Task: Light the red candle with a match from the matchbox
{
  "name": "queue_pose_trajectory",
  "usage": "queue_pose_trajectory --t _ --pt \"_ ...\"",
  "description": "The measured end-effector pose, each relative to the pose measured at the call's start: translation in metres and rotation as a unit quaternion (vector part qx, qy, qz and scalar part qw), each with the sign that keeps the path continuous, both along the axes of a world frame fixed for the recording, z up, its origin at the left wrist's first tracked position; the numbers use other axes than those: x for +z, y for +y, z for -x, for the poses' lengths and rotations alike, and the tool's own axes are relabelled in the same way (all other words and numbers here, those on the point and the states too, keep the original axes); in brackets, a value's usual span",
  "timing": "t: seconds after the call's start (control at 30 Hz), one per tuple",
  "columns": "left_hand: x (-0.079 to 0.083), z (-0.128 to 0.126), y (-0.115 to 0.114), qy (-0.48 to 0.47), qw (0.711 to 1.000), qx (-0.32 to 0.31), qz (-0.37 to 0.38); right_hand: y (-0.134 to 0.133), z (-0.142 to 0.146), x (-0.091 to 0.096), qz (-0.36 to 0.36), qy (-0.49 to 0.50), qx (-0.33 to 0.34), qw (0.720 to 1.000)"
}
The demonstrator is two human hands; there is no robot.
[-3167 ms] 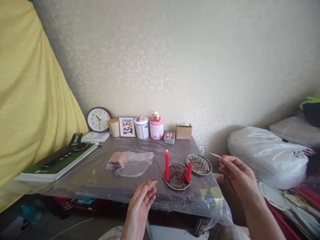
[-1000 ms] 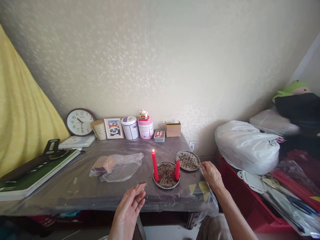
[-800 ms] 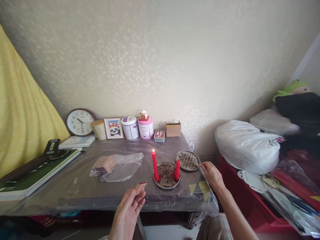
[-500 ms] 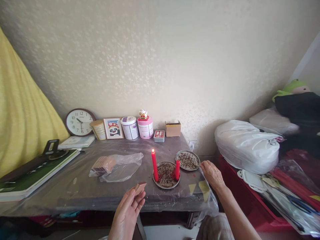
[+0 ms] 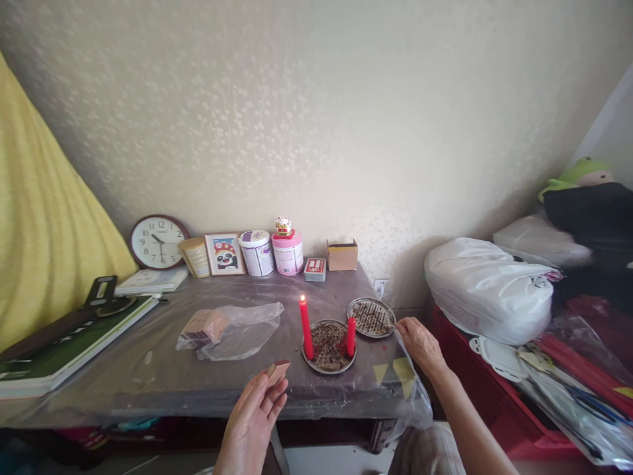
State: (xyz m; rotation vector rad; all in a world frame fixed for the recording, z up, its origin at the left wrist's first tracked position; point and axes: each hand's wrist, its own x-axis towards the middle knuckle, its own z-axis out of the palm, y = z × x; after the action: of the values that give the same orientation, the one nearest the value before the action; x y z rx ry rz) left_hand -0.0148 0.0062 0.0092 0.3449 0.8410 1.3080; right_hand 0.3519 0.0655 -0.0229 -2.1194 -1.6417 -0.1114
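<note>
My left hand [image 5: 254,409] is closed around a small matchbox [image 5: 278,373], held in front of the table's near edge. At the right edge of a round metal plate with dark residue [image 5: 370,316], my right hand [image 5: 420,343] pinches what looks like a thin matchstick, mostly hidden by the fingers. Between the hands, a second round metal plate [image 5: 329,366] carries two upright red candles. The taller candle [image 5: 306,333] on the left burns with a small flame. The shorter candle [image 5: 351,338] on the right shows no flame.
An opened plastic-wrapped pack of small boxes [image 5: 208,326] lies left on the plastic-covered table [image 5: 163,376]. Along the wall stand a clock [image 5: 159,243], a picture frame [image 5: 225,254], tins [image 5: 257,254] and a cardboard box [image 5: 342,256]. At right is a red bin [image 5: 494,402] with bags.
</note>
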Motion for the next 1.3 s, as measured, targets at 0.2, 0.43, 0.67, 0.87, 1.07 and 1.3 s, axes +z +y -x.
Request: queue_pose_trajectory --t 0.2,0.43,0.67,0.87,1.07,1.3 --pt "0.002 -0.002 0.000 -0.004 1.000 0.007 0.023 0.003 -0.004 -0.008 0.000 0.030 0.006 1.000" --pt "0.005 -0.003 0.001 -0.013 0.999 0.019 0.040 0.005 -0.010 -0.017 -0.018 0.061 0.022 0.998" --pt "0.001 -0.002 0.001 -0.004 1.000 0.005 0.030 0.002 -0.012 -0.021 -0.026 0.089 0.016 0.996" --pt "0.000 -0.003 0.002 -0.008 0.999 0.007 0.034 0.004 -0.012 -0.024 -0.032 0.112 0.002 0.993" --pt "-0.003 -0.003 0.002 -0.006 1.000 -0.008 0.025 0.005 -0.007 -0.025 -0.043 0.142 0.004 0.989" --pt "-0.003 -0.001 0.002 -0.012 1.000 -0.003 0.018 -0.004 0.000 -0.007 -0.081 0.224 -0.004 0.971"
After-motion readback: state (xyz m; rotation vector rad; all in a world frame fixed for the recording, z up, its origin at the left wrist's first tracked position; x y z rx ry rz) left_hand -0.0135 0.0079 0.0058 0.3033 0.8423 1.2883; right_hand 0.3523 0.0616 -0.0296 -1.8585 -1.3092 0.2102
